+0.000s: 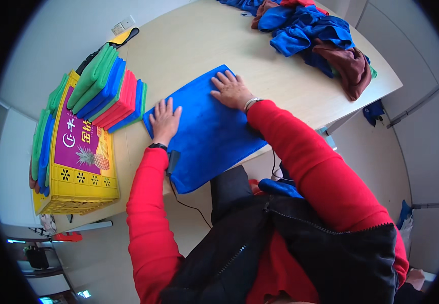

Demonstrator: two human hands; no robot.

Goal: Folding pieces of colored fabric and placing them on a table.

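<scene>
A blue cloth (209, 131) lies spread on the pale table, its near edge hanging past the table's front edge. My left hand (165, 121) rests flat on its left side, fingers apart. On the far right part of the same cloth, my right hand (231, 90) lies palm down with the fingers spread. Neither hand grips anything. Beside my left wrist, a small dark block (173, 162) sits at the cloth's left edge, with a thin cable running down below it.
Left of the cloth stands a yellow crate (85, 187) with folded green, blue and red cloths (120, 101) stacked by it. A heap of crumpled blue and brown cloths (305, 35) covers the table's far right. A wall socket (123, 25) is behind.
</scene>
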